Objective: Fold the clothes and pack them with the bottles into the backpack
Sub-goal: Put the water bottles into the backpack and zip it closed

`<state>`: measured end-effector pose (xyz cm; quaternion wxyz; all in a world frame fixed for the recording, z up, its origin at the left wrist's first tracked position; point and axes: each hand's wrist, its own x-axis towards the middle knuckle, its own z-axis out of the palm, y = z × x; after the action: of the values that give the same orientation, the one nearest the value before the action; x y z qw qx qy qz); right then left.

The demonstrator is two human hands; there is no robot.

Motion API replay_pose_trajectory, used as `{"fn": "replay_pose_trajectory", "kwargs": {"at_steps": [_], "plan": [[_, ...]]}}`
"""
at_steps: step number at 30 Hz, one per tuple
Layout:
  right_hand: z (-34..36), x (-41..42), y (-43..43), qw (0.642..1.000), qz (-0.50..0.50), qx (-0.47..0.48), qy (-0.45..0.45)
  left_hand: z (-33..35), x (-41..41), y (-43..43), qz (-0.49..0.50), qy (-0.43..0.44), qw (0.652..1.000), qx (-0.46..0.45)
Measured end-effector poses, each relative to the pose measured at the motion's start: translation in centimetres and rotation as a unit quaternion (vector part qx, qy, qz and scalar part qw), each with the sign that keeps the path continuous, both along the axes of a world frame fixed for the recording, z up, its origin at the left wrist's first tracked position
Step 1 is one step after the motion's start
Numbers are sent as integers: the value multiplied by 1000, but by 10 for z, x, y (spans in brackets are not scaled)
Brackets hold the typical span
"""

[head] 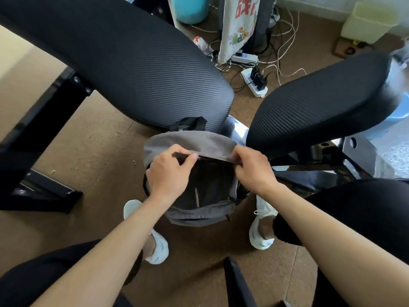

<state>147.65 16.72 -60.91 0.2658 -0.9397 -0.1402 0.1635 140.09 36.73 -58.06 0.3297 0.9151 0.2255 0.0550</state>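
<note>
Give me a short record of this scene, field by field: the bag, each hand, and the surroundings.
backpack: grey, upright on the brown floor between white shoes, top parted, dark inside
left hand: pinches the opening's edge
right hand: grips the grey flap's edge
clothes, bottles: not in view
surroundings: black mesh chairs, power strip on the floor

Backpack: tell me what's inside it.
The backpack is open; the left hand and right hand pinch its upper rim. Inside, only dark fabric and a pale strip show. The depths are shadowed and partly hidden by the hands.
</note>
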Motion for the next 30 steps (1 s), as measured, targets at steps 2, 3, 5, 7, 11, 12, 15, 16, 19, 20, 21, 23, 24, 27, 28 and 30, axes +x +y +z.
{"fn": "replay_pose_trajectory", "kwargs": {"at_steps": [2, 3, 5, 7, 11, 12, 15, 16, 19, 20, 21, 23, 24, 27, 28, 30], "plan": [[0, 4, -1, 999, -34, -12, 6, -4, -9, 31, 89, 11, 995, -44], [2, 6, 1, 999, -45, -19, 10, -7, -13, 44, 136, 5, 988, -67], [4, 6, 6, 998, -54, -35, 25, -13, -22, 59, 203, -17, 974, -104], [8, 5, 14, 997, -48, -50, 36, -15, -27, 63, 217, -30, 967, -132], [20, 1, 39, 1000, 1, -31, 1, -18, -29, 68, 215, -34, 952, -215], [24, -3, 49, 1000, 24, 0, -15, -18, -30, 70, 214, -33, 948, -233], [33, -18, 79, 991, 109, 71, -45, -19, -31, 72, 194, -38, 947, -255], [33, -22, 90, 987, 134, 74, -49, -19, -31, 73, 182, -39, 948, -257], [29, -30, 117, 979, 185, 38, -69, -22, -35, 79, 153, -27, 950, -272], [26, -31, 124, 977, 196, 21, -80, -23, -36, 82, 145, -22, 949, -277], [24, -32, 129, 976, 202, 10, -87, -24, -37, 85, 137, -21, 950, -278], [22, -32, 136, 976, 199, 11, -84, -25, -40, 92, 128, -24, 954, -269], [23, -31, 137, 977, 195, 16, -80, -27, -42, 95, 129, -24, 956, -264], [24, -27, 136, 978, 184, 25, -96, -32, -44, 105, 142, -11, 955, -259], [24, -26, 135, 978, 180, 26, -104, -35, -45, 108, 152, -2, 952, -267], [22, -25, 133, 977, 176, 31, -115, -44, -47, 113, 183, 12, 938, -295]]}}
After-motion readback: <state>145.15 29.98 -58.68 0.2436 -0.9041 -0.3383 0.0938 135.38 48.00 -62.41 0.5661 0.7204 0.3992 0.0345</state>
